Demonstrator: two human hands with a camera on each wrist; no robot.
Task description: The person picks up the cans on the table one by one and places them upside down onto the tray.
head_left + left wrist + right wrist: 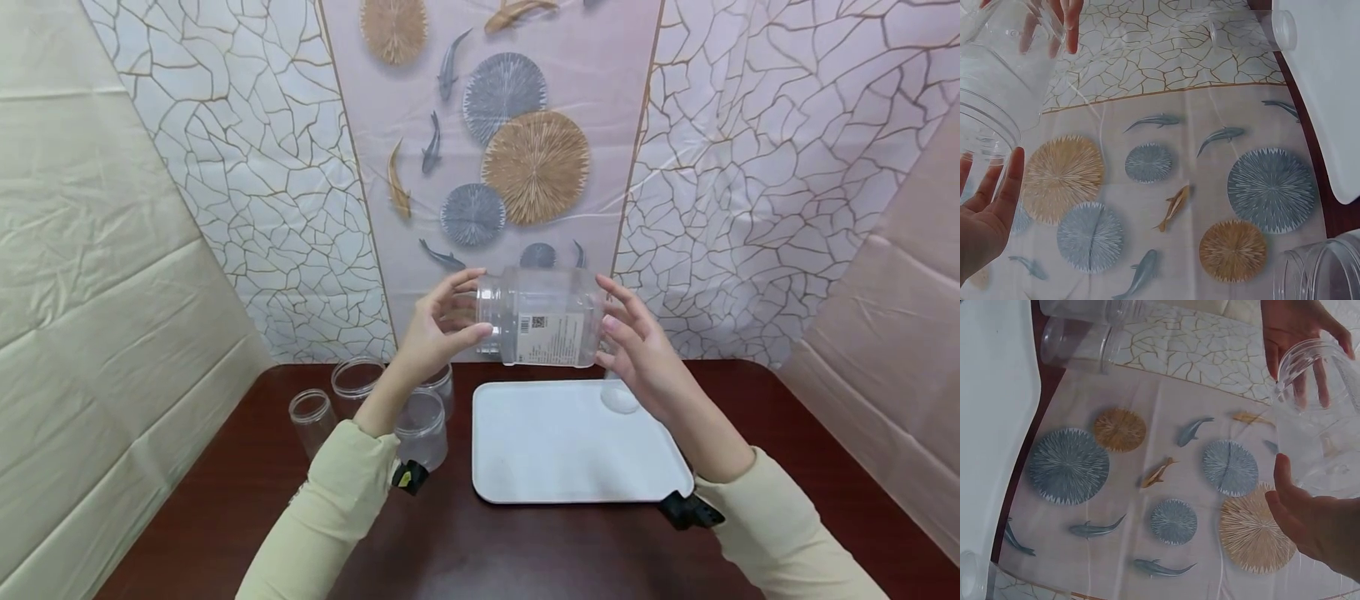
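Sleeves (330, 487), then jar (551, 312) between fingers (470, 336)

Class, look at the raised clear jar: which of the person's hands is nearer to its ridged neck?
Left. The left hand is at the ridged neck, while the right hand holds the clear jar at its opposite end.
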